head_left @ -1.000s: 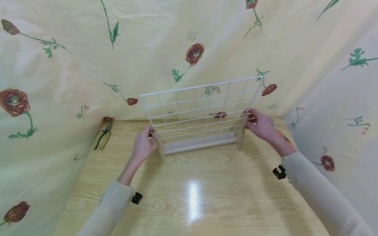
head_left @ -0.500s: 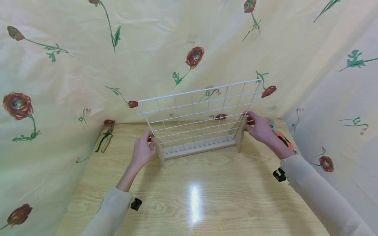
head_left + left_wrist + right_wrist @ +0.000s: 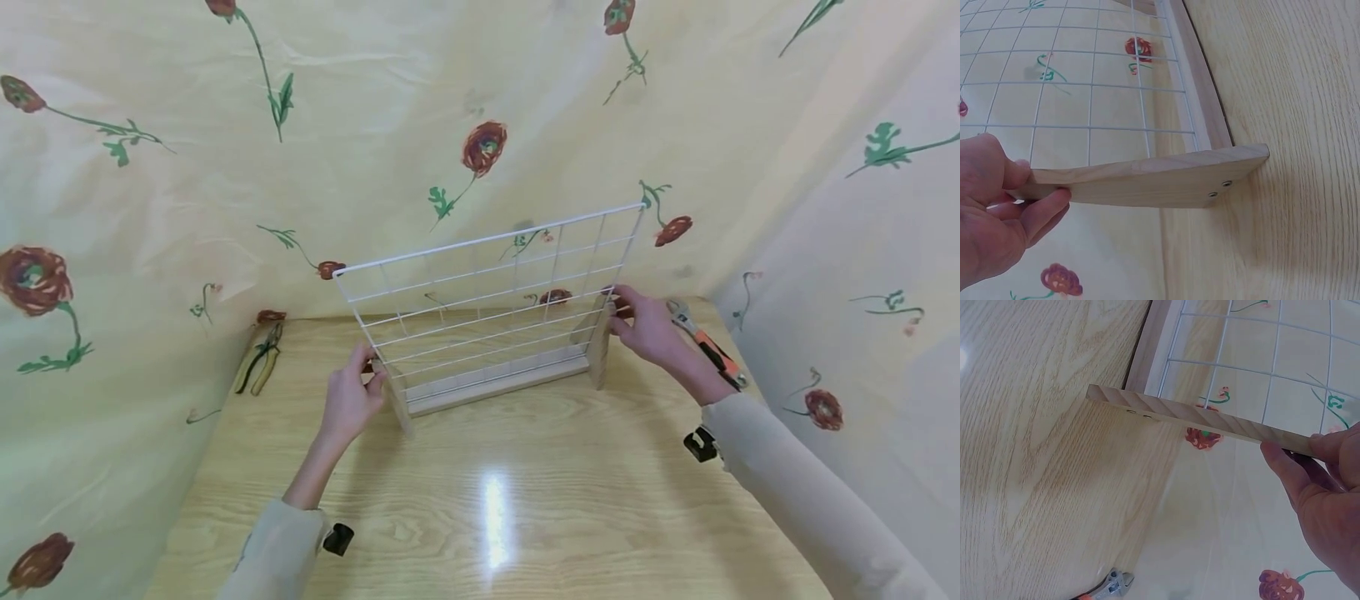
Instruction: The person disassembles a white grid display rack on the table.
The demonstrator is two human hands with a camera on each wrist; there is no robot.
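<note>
Though askew, wire rack (image 3: 491, 317) between hands (image 3: 350, 400) (image 3: 649, 329).

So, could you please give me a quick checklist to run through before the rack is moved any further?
1. Left hand grips the left wooden panel: ok, pinched between thumb and fingers.
2. Right hand grips the right wooden panel: ok, pinched likewise.
3. Wire grid spans the space between the panels: ok.
4. Screw heads in the left panel tight: cannot tell; two show, but not their tightness.
5. Pliers clear of the rack: ok, lying apart on the left.
6. Wrench clear of the rack: ok, lying apart on the right.
</note>
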